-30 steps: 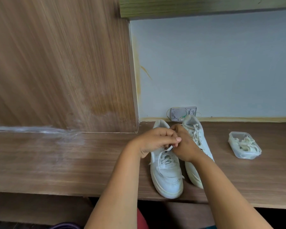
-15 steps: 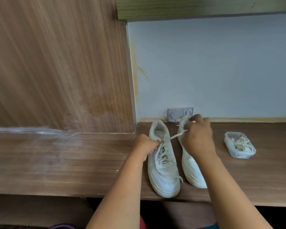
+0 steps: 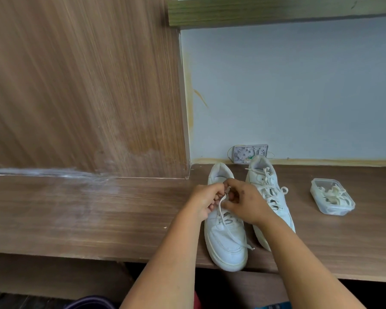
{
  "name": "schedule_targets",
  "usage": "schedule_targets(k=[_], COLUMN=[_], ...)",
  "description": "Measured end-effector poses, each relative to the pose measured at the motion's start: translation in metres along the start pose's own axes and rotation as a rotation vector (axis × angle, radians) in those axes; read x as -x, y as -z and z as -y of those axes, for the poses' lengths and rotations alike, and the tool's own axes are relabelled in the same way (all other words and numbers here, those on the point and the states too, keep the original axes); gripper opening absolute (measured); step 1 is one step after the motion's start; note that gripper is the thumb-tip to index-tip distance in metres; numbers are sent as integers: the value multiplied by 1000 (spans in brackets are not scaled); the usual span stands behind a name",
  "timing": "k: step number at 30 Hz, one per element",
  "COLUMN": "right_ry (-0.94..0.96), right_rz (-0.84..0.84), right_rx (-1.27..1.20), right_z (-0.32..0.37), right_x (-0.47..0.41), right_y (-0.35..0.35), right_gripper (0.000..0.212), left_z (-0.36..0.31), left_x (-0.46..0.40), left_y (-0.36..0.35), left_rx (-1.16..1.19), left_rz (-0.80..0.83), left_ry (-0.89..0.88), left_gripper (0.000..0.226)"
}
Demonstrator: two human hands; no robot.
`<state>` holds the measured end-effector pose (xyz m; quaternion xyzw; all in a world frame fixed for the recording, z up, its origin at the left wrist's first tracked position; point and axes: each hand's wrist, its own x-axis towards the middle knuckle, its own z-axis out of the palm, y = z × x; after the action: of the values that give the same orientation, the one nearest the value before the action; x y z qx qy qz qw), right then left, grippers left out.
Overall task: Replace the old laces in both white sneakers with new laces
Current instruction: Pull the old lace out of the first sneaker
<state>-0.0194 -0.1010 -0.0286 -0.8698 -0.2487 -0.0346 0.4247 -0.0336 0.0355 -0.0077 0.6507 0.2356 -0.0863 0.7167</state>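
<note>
Two white sneakers stand side by side on the wooden desk (image 3: 98, 219), toes toward me. Over the tongue of the left sneaker (image 3: 226, 244) my left hand (image 3: 206, 200) and my right hand (image 3: 243, 201) meet, both pinching its white lace (image 3: 221, 208). One loose end of that lace trails across the toe to the right. The right sneaker (image 3: 274, 197) is laced, with a bow on top, partly hidden behind my right wrist. A clear plastic tub (image 3: 331, 197) holding several cream laces sits to the right.
A wooden panel rises behind the left part of the desk, a pale blue wall behind the right. A small white wall socket (image 3: 250, 152) sits just behind the sneakers. The desk's front edge runs under my forearms.
My right hand came back from near the right sneaker's heel, where it held the lace pulled taut, to meet my left hand over the left sneaker's tongue.
</note>
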Motion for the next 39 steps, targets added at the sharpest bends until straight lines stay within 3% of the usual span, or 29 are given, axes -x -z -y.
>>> schedule_targets(k=[4,7,9,11,12,13,15,16,17,19,21,24,29,33,37,39], right_ry=[-131,-346,-338,-287,-279,-291,-333,-321,-280,-160,-85,-104,-108,-95,-125,-129], right_rz=[-55,-217,-289,-279,-260,-232,-161,-131,-97,-22,2,1,20,-8,8,12], right_rx=[-358,-940,-1301,-1499,-1477,-1359,-883,-628,-410,-68,108,158,196,192,213,215], right_z=[3,17,21,21,19,18,12,10,8,2,-1,-7,-12,-13,-16,-17], right_x=[-1,-9,-16,-21,-23,-25,-24,-22,-20,-19,-21,-19,-13,-12,-14,-14], right_y=[3,17,33,46,49,47,37,29,20,8,5,9,10,8,10,10], right_gripper=[10,31,23,14,10,21,68,81,81,59,36,33,36,42,46,47], left_z=[0,0,2,6,7,8,6,5,3,1,-1,-2,2,-2,-15,-15], left_x=[0,-2,-1,-2,-3,-4,-6,-7,-7,-6,-4,1,-3,3,9,5], left_y=[3,10,13,12,10,10,10,11,13,15,19,23,19,28,53,54], left_rx=[76,85,-4,-103,-133,-144,-133,-123,-111,-57,-12,-61,-294,-206,166,93], left_rz=[30,27,-4,-40,-39,-29,11,32,47,66,115,161,83,217,544,400], left_ry=[45,51,20,-20,-33,-36,-20,-9,-3,6,22,35,-64,-122,-136,-127], left_gripper=[22,22,19,22,24,24,16,14,13,16,17,19,25,24,29,35])
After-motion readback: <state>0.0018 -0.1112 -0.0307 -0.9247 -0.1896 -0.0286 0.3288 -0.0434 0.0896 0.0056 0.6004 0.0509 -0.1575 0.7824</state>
